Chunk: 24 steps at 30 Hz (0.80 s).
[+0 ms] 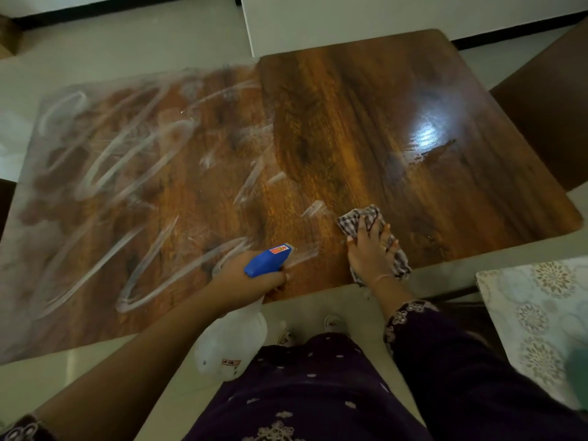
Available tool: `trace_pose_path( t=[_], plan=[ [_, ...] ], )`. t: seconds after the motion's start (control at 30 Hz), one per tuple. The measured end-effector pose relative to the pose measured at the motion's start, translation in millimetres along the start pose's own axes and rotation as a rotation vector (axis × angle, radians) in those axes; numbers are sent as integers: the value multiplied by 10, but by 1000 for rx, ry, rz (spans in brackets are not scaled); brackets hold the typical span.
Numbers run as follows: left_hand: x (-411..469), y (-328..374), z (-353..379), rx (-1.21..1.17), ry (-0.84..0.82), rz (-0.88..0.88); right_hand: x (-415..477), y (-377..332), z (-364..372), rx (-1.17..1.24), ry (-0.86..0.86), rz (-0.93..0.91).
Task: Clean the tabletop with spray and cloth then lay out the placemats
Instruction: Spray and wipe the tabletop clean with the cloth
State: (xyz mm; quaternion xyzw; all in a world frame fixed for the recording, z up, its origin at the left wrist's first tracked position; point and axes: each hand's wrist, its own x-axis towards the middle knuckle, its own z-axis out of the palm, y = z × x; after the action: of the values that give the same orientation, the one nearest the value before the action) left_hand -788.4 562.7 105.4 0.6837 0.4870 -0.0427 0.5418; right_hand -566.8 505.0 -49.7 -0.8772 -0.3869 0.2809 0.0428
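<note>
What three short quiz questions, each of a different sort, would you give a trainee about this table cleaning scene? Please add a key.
1. True or false: the left hand holds the spray bottle.
2. Where on the tabletop do the white streaks lie? A: the left part. B: the right part. C: nowhere.
3. Fill in: the right hand presses a checked ___ on the table near its front edge.

Key: 1 true; 2 A; 3 cloth.

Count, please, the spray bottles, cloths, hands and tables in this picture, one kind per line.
spray bottle: 1
cloth: 1
hands: 2, left hand and right hand
table: 1
Total: 5
</note>
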Motion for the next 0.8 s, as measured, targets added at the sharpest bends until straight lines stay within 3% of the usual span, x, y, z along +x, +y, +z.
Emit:
trace_pose_path(
  t=[0.13, 0.23, 0.37, 0.47, 0.57, 0.67, 0.8],
  plan=[
    [-7, -18, -37, -21, 27, 3, -227, -214, 250, -68, 24, -189],
    [-44, 40, -81, -26, 42, 31, -240, 40, 243, -136, 3, -362],
    [-25, 83, -89, 0, 47, 50, -65, 557, 27, -88, 132, -216],
    [-1, 131, -58, 31, 71, 25, 63, 722, -121, -41, 99, -289],
    [20, 201, 11, 45, 92, 4, 102, 776, -271, 262, 69, -370],
    [42, 268, 62, 36, 94, -10, 57, 825, -538, 605, 148, -255],
    [119, 343, 113, 53, 86, -10, 136, 1050, -757, 633, 230, -166]
  ],
)
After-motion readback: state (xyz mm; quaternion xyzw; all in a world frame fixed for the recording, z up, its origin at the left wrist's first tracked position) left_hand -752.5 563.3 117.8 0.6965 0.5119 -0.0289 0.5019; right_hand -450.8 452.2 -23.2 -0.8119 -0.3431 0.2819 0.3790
